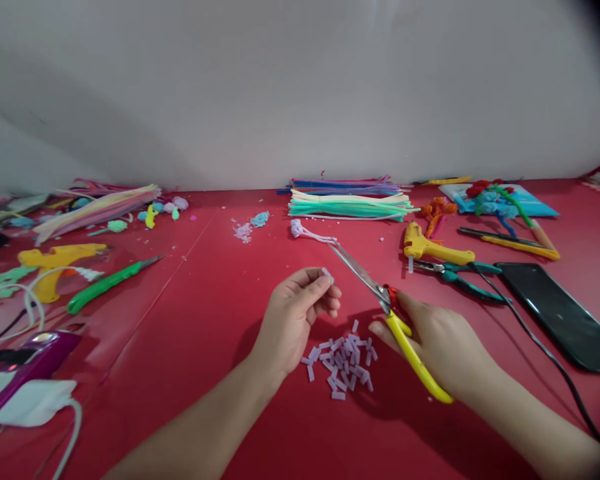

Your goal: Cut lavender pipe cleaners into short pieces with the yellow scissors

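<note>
My left hand is closed in a pinch on a tiny lilac pipe-cleaner piece held just above the red table. My right hand grips yellow-handled scissors, whose blades point up and left, close to the pinched piece. Between both hands lies a small pile of several short lilac cut pieces. Beyond the blade tips rests a lilac pipe-cleaner flower with a stem.
A stack of coloured pipe cleaners lies by the wall. To the right are a yellow glue gun, teal pliers, a black phone and a cable. On the left lie another glue gun, a green tool and a purple device.
</note>
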Motion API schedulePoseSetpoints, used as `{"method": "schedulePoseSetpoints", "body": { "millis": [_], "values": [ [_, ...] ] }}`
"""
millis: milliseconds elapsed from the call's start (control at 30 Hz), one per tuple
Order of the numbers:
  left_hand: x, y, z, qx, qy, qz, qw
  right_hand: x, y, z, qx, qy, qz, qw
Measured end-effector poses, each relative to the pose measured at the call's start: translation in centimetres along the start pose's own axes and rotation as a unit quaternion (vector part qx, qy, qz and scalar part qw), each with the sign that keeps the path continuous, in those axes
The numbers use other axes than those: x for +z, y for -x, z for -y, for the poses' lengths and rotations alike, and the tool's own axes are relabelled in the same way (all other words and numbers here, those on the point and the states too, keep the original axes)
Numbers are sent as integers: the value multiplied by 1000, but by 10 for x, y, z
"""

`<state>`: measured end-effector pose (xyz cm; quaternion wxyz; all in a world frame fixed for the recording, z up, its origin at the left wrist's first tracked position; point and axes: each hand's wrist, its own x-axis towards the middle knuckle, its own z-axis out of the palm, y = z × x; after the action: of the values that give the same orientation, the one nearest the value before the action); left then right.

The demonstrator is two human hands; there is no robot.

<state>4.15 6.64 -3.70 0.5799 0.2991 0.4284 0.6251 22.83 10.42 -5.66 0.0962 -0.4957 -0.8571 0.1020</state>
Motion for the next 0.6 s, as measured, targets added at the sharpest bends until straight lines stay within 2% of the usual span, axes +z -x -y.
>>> {"method": "schedulePoseSetpoints", "body": {
  "millis": [133, 333, 467, 600],
  "values": [
    [3, 0, 5, -64, 8, 32, 997, -1, 0, 3, 9, -159, 30, 987],
    [10, 5, 12, -158, -42, 122, 979, 6, 2, 12, 66, -410, 10, 910],
    [12, 9, 16, -194, -86, 161, 964, 9, 3, 13, 79, -488, 43, 868],
    [13, 10, 17, -204, -105, 174, 958, 6, 6, 12, 93, -510, 75, 852]
  ]
}}
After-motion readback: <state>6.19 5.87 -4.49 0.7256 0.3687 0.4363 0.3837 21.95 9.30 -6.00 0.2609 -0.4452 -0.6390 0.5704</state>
